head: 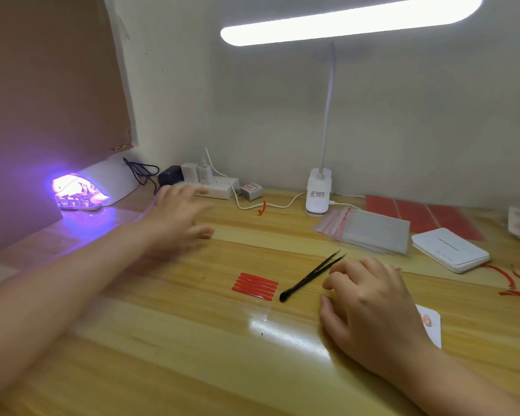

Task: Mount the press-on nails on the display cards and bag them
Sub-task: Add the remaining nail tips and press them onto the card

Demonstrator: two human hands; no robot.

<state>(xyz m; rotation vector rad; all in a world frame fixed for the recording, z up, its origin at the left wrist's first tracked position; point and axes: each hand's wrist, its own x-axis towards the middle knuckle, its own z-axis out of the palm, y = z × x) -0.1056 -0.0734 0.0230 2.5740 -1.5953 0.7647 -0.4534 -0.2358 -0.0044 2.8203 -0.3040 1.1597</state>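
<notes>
A: Reaching for the lamp? Your left hand [177, 214], fingers spread and empty, heads toward the glowing white UV nail lamp [87, 187] at the worktop's far-left corner.

B: Right hand [370, 298] rests loosely curled, holding nothing, beside the black tweezers [312, 276], which point diagonally far-right.

Wooden worktop [192, 340] under a lit desk lamp [318, 190]. Left hand [177, 217] stretched out, blurred, fingers spread, holding nothing, near a white power strip [219, 187]. Right hand [370, 307] palm down on the worktop, fingers loosely curled, just beside black tweezers [312, 276]. Red strips [255, 284] on clear film left of the tweezers. Stack of clear bags [370, 229] and stack of white cards [451, 249] at right. Glowing UV nail lamp [102, 184] at far left.
</notes>
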